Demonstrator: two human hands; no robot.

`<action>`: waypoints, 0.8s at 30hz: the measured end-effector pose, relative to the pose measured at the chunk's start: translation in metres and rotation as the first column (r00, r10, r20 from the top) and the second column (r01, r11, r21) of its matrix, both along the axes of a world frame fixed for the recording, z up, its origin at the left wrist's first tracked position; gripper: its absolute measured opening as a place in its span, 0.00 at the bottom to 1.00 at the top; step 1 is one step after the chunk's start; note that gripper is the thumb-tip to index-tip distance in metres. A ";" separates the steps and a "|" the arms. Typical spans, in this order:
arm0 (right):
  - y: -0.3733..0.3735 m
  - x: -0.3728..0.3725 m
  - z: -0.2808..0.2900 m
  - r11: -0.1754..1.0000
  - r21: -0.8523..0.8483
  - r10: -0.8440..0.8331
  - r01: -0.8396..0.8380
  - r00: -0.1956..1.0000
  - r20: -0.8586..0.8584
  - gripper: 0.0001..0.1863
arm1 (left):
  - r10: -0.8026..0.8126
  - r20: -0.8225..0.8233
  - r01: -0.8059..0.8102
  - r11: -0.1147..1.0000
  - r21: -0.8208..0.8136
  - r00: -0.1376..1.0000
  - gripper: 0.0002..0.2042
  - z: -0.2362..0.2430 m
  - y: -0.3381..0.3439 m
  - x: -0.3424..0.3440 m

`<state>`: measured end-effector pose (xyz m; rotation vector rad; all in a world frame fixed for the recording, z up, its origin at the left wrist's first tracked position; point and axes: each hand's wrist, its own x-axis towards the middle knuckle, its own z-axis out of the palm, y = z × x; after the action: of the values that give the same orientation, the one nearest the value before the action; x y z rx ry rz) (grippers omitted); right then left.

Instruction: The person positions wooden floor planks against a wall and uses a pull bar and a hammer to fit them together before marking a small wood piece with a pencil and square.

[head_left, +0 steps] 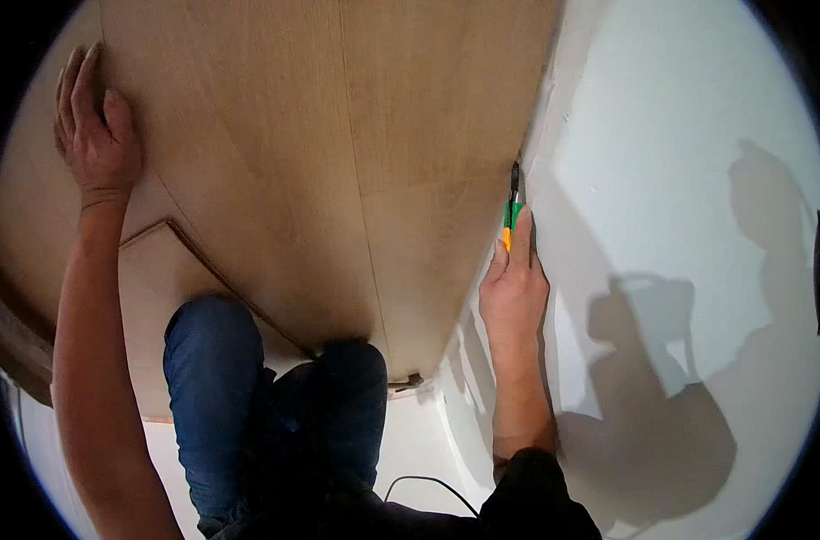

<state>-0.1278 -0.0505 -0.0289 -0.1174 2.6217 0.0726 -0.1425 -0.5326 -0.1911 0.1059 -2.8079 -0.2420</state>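
My right hand (pixel 514 290) grips a utility knife (pixel 513 214) with a green and yellow handle, its forefinger stretched along the top. The knife's dark tip points away from me and reaches the seam where the wood-look floor planks (pixel 275 117) meet the white wall (pixel 662 117). Whether the tip presses into that seam cannot be made out. At the far left, my left hand (pixel 102 135) rests palm down on the planks, fingers spread and holding nothing.
A loose plank (pixel 158 279) lies partly under my knees (pixel 214 333), its edge raised over the floor. Near the wall, a small dark tool (pixel 406 382) sits at the planks' near end. A thin black cable (pixel 432 480) curves over the pale floor. Shadows fall across the wall.
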 end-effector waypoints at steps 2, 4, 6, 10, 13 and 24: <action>0.001 0.002 -0.001 0.999 0.037 -0.012 0.011 1.000 0.007 0.31 | -0.010 -0.012 0.010 1.000 0.007 1.000 0.25 0.000 0.000 -0.002; 0.001 0.004 -0.003 0.998 0.060 -0.018 0.017 1.000 0.014 0.31 | 0.000 -0.020 0.000 1.000 -0.001 1.000 0.25 0.000 -0.001 -0.004; 0.000 0.005 -0.002 0.998 0.061 -0.014 0.014 1.000 0.006 0.31 | 0.011 -0.018 -0.012 1.000 -0.007 1.000 0.25 0.002 0.000 -0.004; 0.000 0.006 -0.001 0.999 0.046 -0.009 0.010 1.000 -0.009 0.32 | 0.058 0.012 -0.058 0.998 -0.032 0.998 0.25 0.005 0.004 -0.006; 0.003 0.006 0.000 0.995 0.090 0.033 -0.032 0.999 -0.004 0.31 | 0.043 0.041 -0.044 0.999 0.014 0.998 0.25 0.010 0.007 -0.007; 0.019 0.032 -0.003 0.992 0.112 -0.061 0.051 0.995 0.083 0.31 | 0.067 0.059 -0.065 0.998 -0.025 0.996 0.26 0.018 0.014 -0.002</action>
<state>-0.0957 -0.0316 -0.0316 -0.0083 2.5263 0.1870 -0.1440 -0.5191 -0.1730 0.2035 -2.8598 -0.1932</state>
